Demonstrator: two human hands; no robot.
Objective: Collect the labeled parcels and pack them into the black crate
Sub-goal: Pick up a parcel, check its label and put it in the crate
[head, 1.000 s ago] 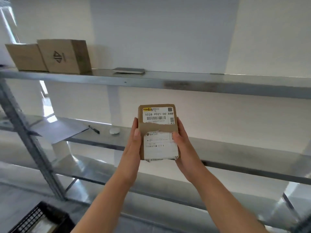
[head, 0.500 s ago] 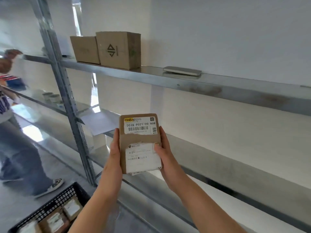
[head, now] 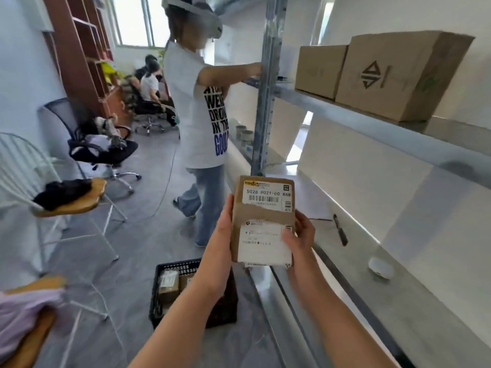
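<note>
Since the earlier frame your view has swung left: the two cardboard boxes [head: 382, 73] now sit at the upper right, and the black crate [head: 170, 293] has come fully into the lower centre, on the floor with parcels inside. At centre left a person in a white T-shirt [head: 198, 107] reaches toward the metal shelving [head: 265, 83]. Your left hand [head: 224, 229] and right hand [head: 301, 235] clasp the labeled parcel [head: 263, 221] by its side edges, upright, above the crate. Right of it, a black pen [head: 340, 231] lies on the shelf.
</note>
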